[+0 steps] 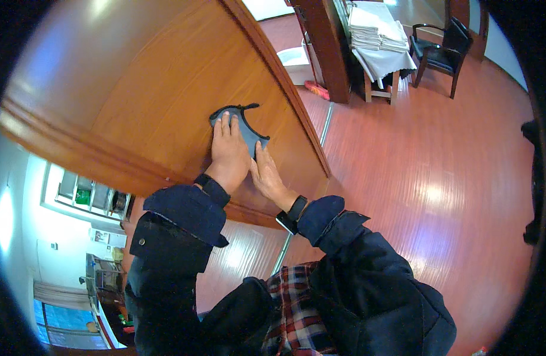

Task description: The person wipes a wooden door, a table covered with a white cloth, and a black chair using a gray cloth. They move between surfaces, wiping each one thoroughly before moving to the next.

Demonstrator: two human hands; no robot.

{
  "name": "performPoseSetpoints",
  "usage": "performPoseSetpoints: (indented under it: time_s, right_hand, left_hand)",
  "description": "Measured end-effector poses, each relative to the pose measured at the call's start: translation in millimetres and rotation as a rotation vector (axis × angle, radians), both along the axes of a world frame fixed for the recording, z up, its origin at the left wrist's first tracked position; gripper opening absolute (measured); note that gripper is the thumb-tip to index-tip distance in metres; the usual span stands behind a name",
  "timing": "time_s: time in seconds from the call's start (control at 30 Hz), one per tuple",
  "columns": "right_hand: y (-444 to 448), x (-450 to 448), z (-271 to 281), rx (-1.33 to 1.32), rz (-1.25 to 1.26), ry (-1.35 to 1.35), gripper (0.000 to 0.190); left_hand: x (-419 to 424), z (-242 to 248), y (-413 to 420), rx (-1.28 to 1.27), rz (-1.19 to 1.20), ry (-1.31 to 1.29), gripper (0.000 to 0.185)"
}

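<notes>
A grey cloth with black edging (251, 133) lies flat against the face of a brown wooden door (166, 89). My left hand (229, 149) presses on the cloth from above, its fingers stretched out over the left part. At the cloth's lower right edge is my right hand (267, 173), with its fingertips on the cloth and its palm side toward the door. The two hands nearly meet at the thumbs. Neither hand is closed around the cloth. Dark bands circle both wrists, below dark jacket sleeves.
A dark wooden door frame (328, 53) stands beyond the door. Behind it are a table with a draped cloth (382, 62), stacks of folded white cloth (375, 33) and a black armchair (444, 49). Reddish wood flooring (388, 155) extends to the right. Shelves (88, 191) show at left.
</notes>
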State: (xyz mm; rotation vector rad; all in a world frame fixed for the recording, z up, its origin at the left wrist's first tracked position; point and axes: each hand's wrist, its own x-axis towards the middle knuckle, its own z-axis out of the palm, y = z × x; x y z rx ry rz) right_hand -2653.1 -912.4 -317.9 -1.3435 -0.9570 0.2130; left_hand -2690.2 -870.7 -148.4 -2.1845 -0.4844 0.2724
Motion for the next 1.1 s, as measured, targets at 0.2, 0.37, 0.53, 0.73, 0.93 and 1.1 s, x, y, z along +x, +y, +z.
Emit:
performPoseSetpoints:
  time_s: [0.2, 0.37, 0.53, 0.73, 0.93, 1.1]
  right_hand:
    - [20, 112, -3, -0.034, -0.07, 0.05, 0.069]
    - [34, 188, -1, 0.002, -0.094, 0.023, 0.068]
    - [54, 237, -2, 0.118, -0.175, 0.041, 0.065]
    - [78, 262, -19, 0.042, -0.194, 0.046, 0.063]
    - [88, 223, -43, 0.013, -0.032, 0.02, 0.066]
    - [89, 196, -64, 0.036, -0.037, 0.079, 0.067]
  left_hand:
    - [101, -26, 53, 0.116, -0.187, -0.063, 0.038]
    - [158, -18, 84, 0.114, -0.416, -0.122, 0.023]
    - [232, 5, 86, 0.07, -0.739, -0.228, 0.008]
    - [266, -13, 99, 0.061, -0.52, -0.03, 0.015]
    - [237, -42, 110, 0.137, -0.372, 0.102, 0.031]
    - [212, -59, 77, 0.159, -0.206, 0.243, 0.043]
